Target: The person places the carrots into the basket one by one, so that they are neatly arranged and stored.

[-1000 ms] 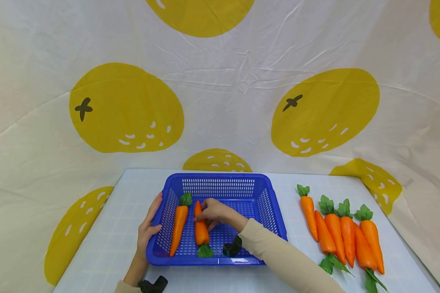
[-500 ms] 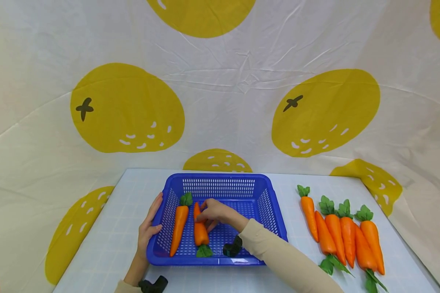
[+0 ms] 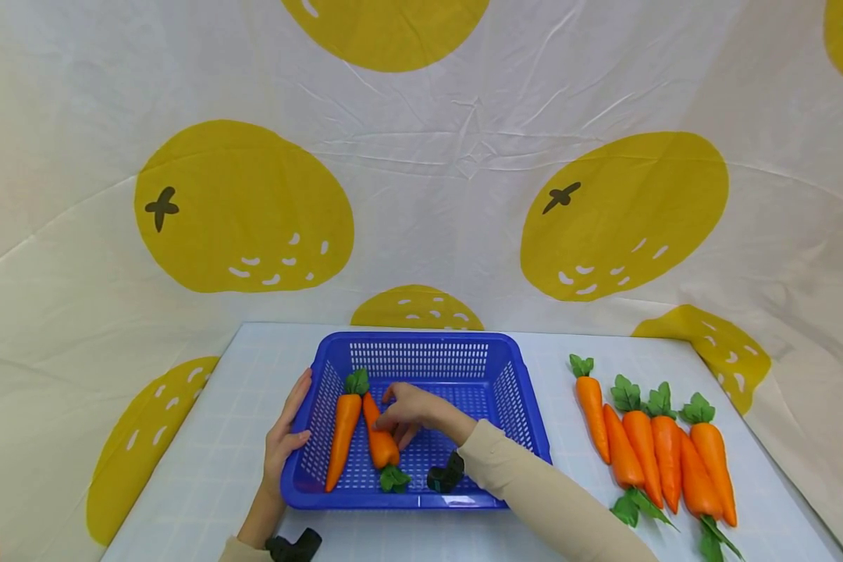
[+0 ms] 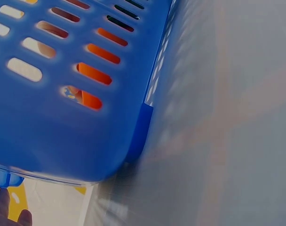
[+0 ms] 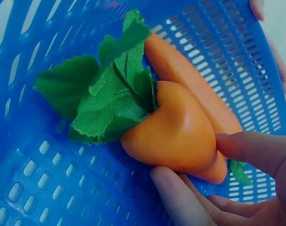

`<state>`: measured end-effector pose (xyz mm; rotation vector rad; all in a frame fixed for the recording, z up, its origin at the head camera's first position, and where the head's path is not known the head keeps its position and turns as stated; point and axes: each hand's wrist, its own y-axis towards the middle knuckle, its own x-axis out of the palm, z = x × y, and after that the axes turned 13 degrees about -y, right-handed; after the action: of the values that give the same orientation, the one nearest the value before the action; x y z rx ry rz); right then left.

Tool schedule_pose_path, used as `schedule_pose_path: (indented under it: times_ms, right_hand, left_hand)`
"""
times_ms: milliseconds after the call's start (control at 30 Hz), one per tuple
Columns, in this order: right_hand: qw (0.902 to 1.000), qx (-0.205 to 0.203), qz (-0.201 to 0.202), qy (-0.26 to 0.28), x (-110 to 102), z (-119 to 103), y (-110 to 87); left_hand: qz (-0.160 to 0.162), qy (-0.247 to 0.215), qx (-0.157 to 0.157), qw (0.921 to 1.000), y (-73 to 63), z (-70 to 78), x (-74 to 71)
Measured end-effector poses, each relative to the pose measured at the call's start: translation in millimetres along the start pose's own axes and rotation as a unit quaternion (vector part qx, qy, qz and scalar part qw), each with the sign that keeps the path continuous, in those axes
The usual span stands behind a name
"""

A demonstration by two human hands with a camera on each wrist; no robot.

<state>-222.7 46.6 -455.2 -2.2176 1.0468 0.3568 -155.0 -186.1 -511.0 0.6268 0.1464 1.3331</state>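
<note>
A blue perforated plastic basket (image 3: 410,499) holds two carrots with green leaves. My left hand (image 3: 281,441) rests along its left side, fingers fairly straight and thumb on the rim. In the left wrist view, fingertips (image 4: 1,205) are by the basket corner. My right hand (image 3: 417,410) reaches into the basket and pinches a carrot (image 3: 382,449) between thumb and fingers. This carrot lies slanted, leaves toward me. The right wrist view shows its thick orange top (image 5: 176,127) between thumb and finger. Beside it lies the other carrot (image 3: 343,437), leaves pointing away.
Several more carrots (image 3: 667,449) lie on the pale tabletop (image 3: 569,484) to the right of the basket, leaves at alternating ends. A cloth (image 3: 435,234) with yellow fruit prints hangs behind the table. A black wrist device (image 3: 446,472) sits on the right wrist, over the basket.
The pinched carrot has turned, its pointed end swinging left to the neighbouring carrot. The right hand has barely shifted. The left hand and basket stay put.
</note>
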Motion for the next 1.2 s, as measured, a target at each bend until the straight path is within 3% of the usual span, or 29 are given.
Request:
schedule_pose_path:
  times_ms: [167,367,700,1200]
  right_hand:
    - [0.9999,0.002,0.003,-0.01,0.4,0.1,0.1]
    - [0.9996,-0.004,-0.003,-0.028,0.5,0.1,-1.3]
    - [0.9995,-0.003,-0.015,-0.028,1.2,-1.4,-3.5]
    - [0.9996,-0.002,-0.025,-0.016,0.7,-1.9,-3.1]
  left_hand:
    - [0.012,0.002,-0.013,0.9998,-0.1,1.3,1.5]
    - [-0.007,0.004,0.001,1.0,-0.2,-1.0,-1.3]
    - [0.008,0.011,-0.033,0.9994,-0.3,-0.6,-2.2]
    - [-0.004,-0.001,-0.016,0.9999,-0.2,-0.9,-2.4]
